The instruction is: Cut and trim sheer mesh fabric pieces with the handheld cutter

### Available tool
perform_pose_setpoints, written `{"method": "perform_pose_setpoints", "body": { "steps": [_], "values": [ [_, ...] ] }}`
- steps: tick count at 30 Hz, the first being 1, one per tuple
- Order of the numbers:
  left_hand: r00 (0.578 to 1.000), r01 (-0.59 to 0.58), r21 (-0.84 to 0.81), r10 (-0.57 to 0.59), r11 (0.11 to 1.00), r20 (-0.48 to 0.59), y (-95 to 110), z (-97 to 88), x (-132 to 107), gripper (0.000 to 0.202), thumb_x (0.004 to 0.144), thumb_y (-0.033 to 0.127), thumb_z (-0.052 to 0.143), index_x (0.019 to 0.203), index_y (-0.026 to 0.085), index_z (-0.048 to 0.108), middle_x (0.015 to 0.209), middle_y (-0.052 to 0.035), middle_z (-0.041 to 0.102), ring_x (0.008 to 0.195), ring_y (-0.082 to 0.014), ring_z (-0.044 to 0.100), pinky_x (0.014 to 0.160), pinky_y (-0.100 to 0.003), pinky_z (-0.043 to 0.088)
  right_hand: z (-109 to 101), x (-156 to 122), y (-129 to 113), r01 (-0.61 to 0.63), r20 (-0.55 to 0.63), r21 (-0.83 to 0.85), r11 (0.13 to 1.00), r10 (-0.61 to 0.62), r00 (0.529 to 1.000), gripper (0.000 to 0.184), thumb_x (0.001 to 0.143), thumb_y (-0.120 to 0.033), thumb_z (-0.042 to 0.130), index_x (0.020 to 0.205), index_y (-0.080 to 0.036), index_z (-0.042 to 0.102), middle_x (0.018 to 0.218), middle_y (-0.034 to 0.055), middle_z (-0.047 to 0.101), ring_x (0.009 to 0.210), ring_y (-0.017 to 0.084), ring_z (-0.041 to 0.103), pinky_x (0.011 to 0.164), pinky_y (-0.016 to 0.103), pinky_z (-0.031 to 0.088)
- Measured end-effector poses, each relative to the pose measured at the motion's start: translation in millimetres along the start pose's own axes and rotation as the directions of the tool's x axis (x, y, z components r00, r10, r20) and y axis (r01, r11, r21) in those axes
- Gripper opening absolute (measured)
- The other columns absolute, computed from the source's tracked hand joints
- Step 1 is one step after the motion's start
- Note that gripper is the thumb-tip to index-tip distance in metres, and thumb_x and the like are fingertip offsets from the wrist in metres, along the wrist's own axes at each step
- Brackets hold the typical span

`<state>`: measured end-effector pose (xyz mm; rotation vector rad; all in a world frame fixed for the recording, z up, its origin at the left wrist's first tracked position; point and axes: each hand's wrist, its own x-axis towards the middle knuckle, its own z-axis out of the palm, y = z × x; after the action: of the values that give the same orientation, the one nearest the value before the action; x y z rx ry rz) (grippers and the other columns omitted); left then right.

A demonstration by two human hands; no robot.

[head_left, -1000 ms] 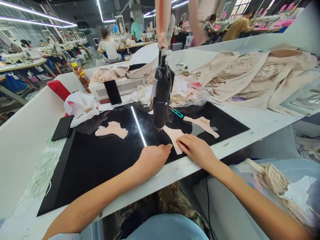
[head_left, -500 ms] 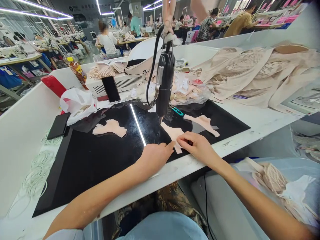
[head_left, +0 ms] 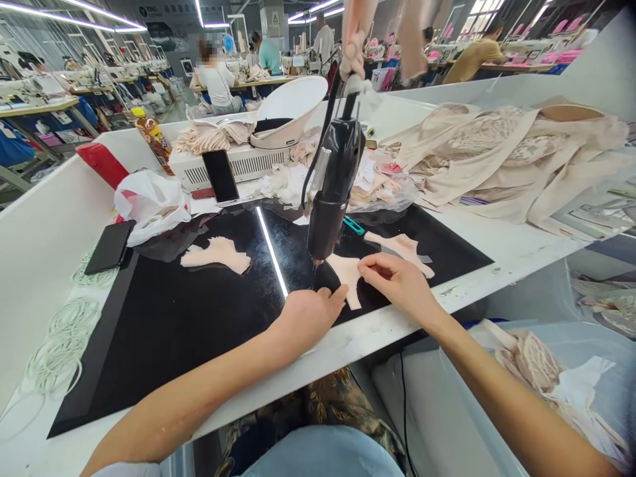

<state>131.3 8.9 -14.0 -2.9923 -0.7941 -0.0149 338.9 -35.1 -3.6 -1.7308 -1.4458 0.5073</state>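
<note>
A small pale-pink fabric piece (head_left: 349, 278) lies on the black board (head_left: 193, 344) between my hands. My left hand (head_left: 309, 319) comes from the left, its fingers stretched out with the tips at the piece's left edge. At the piece's right edge, my right hand (head_left: 400, 285) has thumb and forefinger pinched together on the fabric. Just above my left hand hangs a black corded tool (head_left: 332, 192), tilted, its thin tip pointing down beside the piece's upper left corner. More cut pieces lie left (head_left: 218, 255) and right (head_left: 397, 246).
Teal thread snips (head_left: 354, 226) lie behind the tool. A phone (head_left: 220, 176) leans at the back; another dark phone (head_left: 109, 248) is at left, above green cord loops (head_left: 69, 318). Beige fabric (head_left: 497, 149) is heaped at right. A lined bin (head_left: 591, 344) with scraps stands below right.
The hanging tool has tilted, and its tip has moved down and left. My right hand has shifted slightly right, and its pinch sits at the fabric's right edge. The fabric piece has turned slightly.
</note>
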Motion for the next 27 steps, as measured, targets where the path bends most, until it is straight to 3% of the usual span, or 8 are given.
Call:
{"method": "perform_pose_setpoints", "body": {
  "steps": [5, 9, 12, 17, 22, 27],
  "values": [
    [1.000, -0.019, 0.014, 0.018, 1.000, 0.019, 2, -4.8, 0, 0.046, 0.101, 0.022, 0.049, 0.148, 0.018, 0.049, 0.080, -0.0075, 0.067, 0.065, -0.0212, 0.070, 0.045, -0.025, 0.032, 1, 19, 0, -0.087, -0.001, 0.181, 0.980, 0.089, 0.996, 0.023, 0.088, -0.042, 0.060, 0.087, -0.020, 0.065, 0.064, -0.0007, 0.070, 0.046, 0.010, 0.055, 0.053, 0.026, 0.046],
    [1.000, -0.019, 0.015, 0.019, 1.000, 0.014, 3, -4.8, -2, 0.050, 0.098, 0.015, 0.052, 0.148, 0.019, 0.048, 0.079, -0.0062, 0.066, 0.059, -0.0186, 0.067, 0.043, -0.024, 0.030, 4, 42, -4, -0.074, -0.048, 0.339, 0.938, 0.096, 0.994, 0.026, 0.085, -0.046, 0.064, 0.086, -0.020, 0.062, 0.069, 0.0015, 0.069, 0.061, 0.016, 0.069, 0.050, 0.024, 0.052],
    [1.000, -0.010, 0.009, 0.010, 1.000, 0.012, 2, -2.9, -3, 0.052, 0.097, 0.014, 0.052, 0.149, 0.019, 0.046, 0.078, -0.0054, 0.065, 0.058, -0.0187, 0.067, 0.043, -0.024, 0.031, 5, 61, -12, -0.015, -0.111, 0.416, 0.909, 0.067, 0.992, 0.024, 0.082, -0.044, 0.066, 0.083, -0.020, 0.062, 0.074, 0.0024, 0.070, 0.075, 0.020, 0.075, 0.054, 0.025, 0.057],
    [1.000, 0.004, -0.025, -0.004, 1.000, 0.015, 1, -1.7, -2, 0.050, 0.099, 0.017, 0.051, 0.148, 0.021, 0.047, 0.079, -0.0051, 0.066, 0.061, -0.0202, 0.068, 0.045, -0.025, 0.035, -1, 83, -27, 0.197, -0.319, 0.480, 0.855, -0.039, 0.947, 0.021, 0.083, -0.043, 0.068, 0.082, -0.023, 0.060, 0.092, 0.0010, 0.074, 0.093, 0.018, 0.074, 0.078, 0.030, 0.062],
    [0.999, 0.035, -0.085, -0.036, 0.996, -0.005, 1, -0.3, -1, 0.044, 0.102, 0.026, 0.048, 0.146, 0.023, 0.051, 0.082, -0.0061, 0.069, 0.061, -0.0211, 0.068, 0.048, -0.026, 0.040, -12, 70, -39, 0.358, -0.433, 0.492, 0.793, -0.134, 0.891, 0.020, 0.084, -0.043, 0.070, 0.086, -0.025, 0.061, 0.100, 0.0009, 0.072, 0.098, 0.017, 0.069, 0.089, 0.032, 0.058],
    [0.999, 0.034, -0.185, -0.040, 0.982, -0.030, -6, -3.5, -1, 0.039, 0.104, 0.032, 0.043, 0.141, 0.025, 0.056, 0.088, -0.0057, 0.073, 0.073, -0.0196, 0.071, 0.059, -0.026, 0.047, -12, 26, -44, 0.281, -0.309, 0.574, 0.769, -0.115, 0.944, 0.017, 0.086, -0.041, 0.065, 0.085, -0.025, 0.062, 0.082, 0.0025, 0.067, 0.082, 0.017, 0.064, 0.075, 0.031, 0.053]
  ]
}}
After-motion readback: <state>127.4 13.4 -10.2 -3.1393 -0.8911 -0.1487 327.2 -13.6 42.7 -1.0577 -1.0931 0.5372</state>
